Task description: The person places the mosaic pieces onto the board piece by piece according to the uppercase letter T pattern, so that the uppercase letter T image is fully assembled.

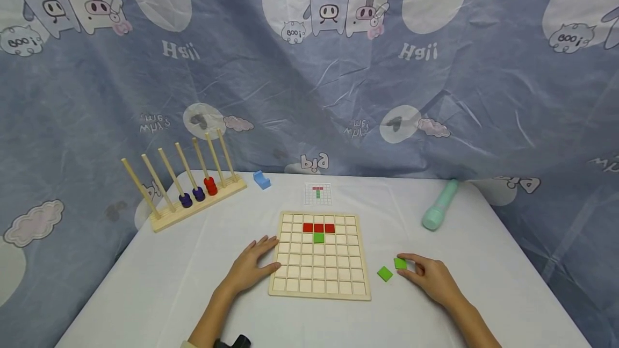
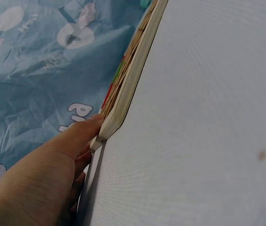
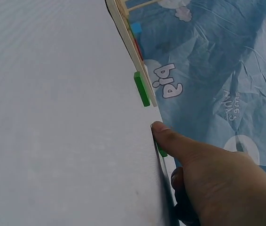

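Note:
A wooden grid board (image 1: 320, 256) lies on the white table, with three red tiles (image 1: 318, 227) in a row and a green tile (image 1: 318, 238) directly under the middle one. My left hand (image 1: 251, 265) rests at the board's left edge, fingers spread and fairly straight; the left wrist view shows the thumb (image 2: 83, 132) against the board's side. To the right of the board, my right hand (image 1: 427, 278) pinches a second green tile (image 1: 400, 263) between thumb and index finger, at the table surface. Another loose green tile (image 1: 384, 274) lies between that hand and the board.
Behind the board lies a small pattern card (image 1: 318, 194) with a red and green T shape. A wooden peg stand (image 1: 198, 205) with blue and red beads is at the back left, beside a small blue piece (image 1: 261, 180). A mint-green microphone-shaped object (image 1: 440, 205) lies back right.

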